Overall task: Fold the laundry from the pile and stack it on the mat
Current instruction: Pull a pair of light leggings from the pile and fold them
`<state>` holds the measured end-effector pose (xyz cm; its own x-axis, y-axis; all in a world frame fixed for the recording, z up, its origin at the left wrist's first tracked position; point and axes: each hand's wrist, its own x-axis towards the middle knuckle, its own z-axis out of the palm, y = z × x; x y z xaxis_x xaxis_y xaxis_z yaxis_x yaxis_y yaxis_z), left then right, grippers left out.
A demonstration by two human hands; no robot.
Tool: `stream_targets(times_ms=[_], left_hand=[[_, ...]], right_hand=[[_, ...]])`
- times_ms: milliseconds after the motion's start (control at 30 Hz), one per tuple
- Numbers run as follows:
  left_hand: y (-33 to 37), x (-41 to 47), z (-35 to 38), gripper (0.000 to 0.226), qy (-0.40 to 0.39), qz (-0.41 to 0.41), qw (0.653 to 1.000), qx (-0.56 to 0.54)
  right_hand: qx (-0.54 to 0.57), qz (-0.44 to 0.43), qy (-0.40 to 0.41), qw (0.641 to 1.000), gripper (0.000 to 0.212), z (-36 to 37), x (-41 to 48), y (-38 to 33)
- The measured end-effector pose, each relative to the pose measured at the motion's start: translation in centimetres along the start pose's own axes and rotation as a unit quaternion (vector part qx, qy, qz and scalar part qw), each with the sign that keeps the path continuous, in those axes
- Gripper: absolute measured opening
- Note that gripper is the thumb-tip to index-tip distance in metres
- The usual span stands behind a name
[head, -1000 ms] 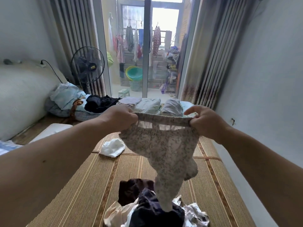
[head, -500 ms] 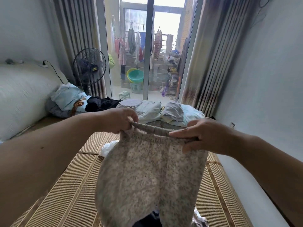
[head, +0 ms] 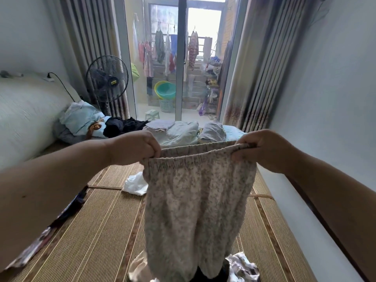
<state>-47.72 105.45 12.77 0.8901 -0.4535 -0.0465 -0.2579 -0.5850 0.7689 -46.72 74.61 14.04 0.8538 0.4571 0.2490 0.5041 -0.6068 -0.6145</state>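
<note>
Both hands, left hand [head: 135,148] and right hand [head: 262,149], are clenched on the speckled, seemingly floral shorts [head: 195,204], held up by the elastic waistband.

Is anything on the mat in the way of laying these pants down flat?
Yes. The laundry pile sits directly under the hanging pants, and a white cloth lies on the mat just beyond, to their left.

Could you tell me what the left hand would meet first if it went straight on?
Probably the pale blue folded fabric pile beyond the left hand gripping the speckled beige trousers; depth is unclear.
</note>
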Motion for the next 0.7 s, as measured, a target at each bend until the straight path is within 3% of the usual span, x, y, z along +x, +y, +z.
stream_targets(times_ms=[67, 133, 233, 267, 367, 433, 600, 700], left_hand=[[-0.4, -0.1, 0.5, 0.013, -0.008, 0.009, 0.997, -0.072], [-1.0, 0.1, 0.9, 0.027, -0.004, 0.015, 0.996, -0.082], [-2.1, 0.4, 1.5, 0.06, 0.007, 0.022, 1.0, 0.014], [-2.4, 0.6, 1.6, 0.06, 0.024, 0.015, 0.999, 0.04], [-2.5, 1.7, 2.3, 0.039, 0.135, 0.006, 0.99, -0.031], [-2.3, 3.0, 2.9, 0.035, 0.201, -0.007, 0.973, -0.113], [-0.7, 6.4, 5.6, 0.014, 0.312, -0.14, 0.938, 0.056], [1.3, 7.1, 7.2, 0.014, 0.332, -0.179, 0.926, 0.005]], right_hand=[[0.048, 0.003, 0.02, 0.999, 0.025, 0.0, 0.1, -0.4], [0.047, 0.005, 0.034, 0.998, 0.049, -0.3, 0.3, -0.5], [0.012, 0.017, 0.039, 0.999, 0.024, -0.3, 0.6, -0.1], [0.011, 0.028, 0.036, 0.999, 0.019, -0.4, 0.6, 0.3], [0.013, 0.072, 0.044, 0.996, 0.017, -0.1, 0.7, 1.1], [-0.029, 0.113, 0.106, 0.987, 0.019, 1.1, 1.2, 1.8], [-0.025, 0.244, 0.221, 0.944, 0.024, 6.1, 3.2, 2.9], [0.068, 0.269, 0.275, 0.921, 0.025, 8.2, 3.3, 2.2]])
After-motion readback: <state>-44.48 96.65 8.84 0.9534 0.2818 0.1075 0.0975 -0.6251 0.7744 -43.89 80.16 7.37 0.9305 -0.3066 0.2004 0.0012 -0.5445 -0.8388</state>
